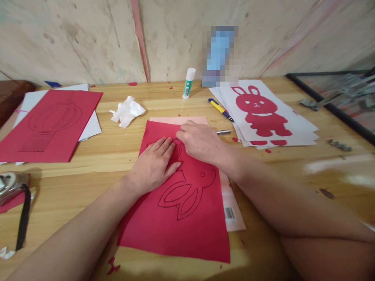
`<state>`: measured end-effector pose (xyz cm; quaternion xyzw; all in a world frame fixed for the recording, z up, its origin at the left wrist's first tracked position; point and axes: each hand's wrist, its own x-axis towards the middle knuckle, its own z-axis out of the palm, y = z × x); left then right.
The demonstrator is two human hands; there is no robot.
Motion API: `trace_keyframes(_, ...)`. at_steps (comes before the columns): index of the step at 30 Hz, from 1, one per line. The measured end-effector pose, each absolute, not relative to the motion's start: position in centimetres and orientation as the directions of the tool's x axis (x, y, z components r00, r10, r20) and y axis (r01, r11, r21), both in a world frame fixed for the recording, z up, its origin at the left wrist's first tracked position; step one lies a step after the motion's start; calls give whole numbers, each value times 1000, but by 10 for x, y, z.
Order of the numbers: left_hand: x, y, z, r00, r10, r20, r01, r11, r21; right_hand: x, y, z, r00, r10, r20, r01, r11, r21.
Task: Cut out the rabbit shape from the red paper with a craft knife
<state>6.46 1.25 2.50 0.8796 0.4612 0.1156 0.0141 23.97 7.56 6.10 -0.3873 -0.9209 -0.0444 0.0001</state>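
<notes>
A red sheet [202, 234] with a rabbit drawn in dark outline lies in front of me, over a pale pink booklet [234, 214] with a barcode. My left hand [155, 162] rests flat on the sheet's left part, palm down, fingers extended. Just right of it, my right hand [195, 138] is closed near the sheet's upper edge, its fingers curled down over the drawing. A silver metal rod [224, 132] shows to the right of that hand; whatever sits between its fingers is hidden.
Red sheets with a lantern drawing [55, 121] lie left, near crumpled tissue [128, 111]. A glue stick [189, 83] stands at the back. Rightward are a yellow-blue pen [221, 110], white sheets with a red rabbit [260, 111] and a black frame [328, 105]. Red scraps [113, 266] lie in front.
</notes>
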Motion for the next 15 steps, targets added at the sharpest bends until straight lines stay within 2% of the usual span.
trace_keyframes(15, 66, 13, 25, 555, 807, 199, 808, -581, 100, 248, 77, 60, -704, 709, 43, 710, 701, 63)
